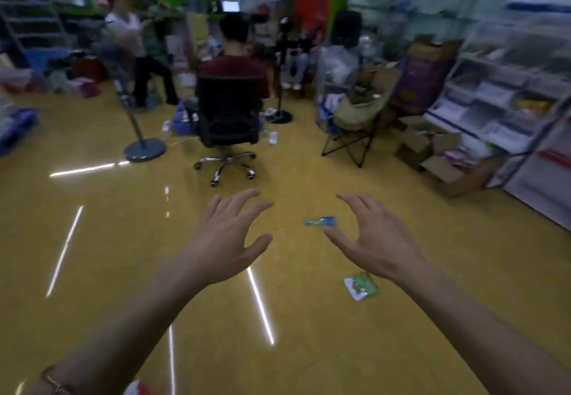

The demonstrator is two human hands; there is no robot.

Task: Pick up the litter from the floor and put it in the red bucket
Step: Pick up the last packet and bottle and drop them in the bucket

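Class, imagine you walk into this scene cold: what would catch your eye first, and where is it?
Two bare hands reach forward with fingers spread, the left hand and right hand, both empty, above a glossy yellow floor. Between them lies a blue wrapper, and a green and white wrapper lies below the right wrist. Farther back, a person sits in a black office chair.

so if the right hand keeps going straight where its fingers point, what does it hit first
Probably the blue wrapper on the floor: the right hand is open with its fingertips aimed up and left past it, thumb right beside it. Depth is unclear; if it passes above, next comes bare floor.
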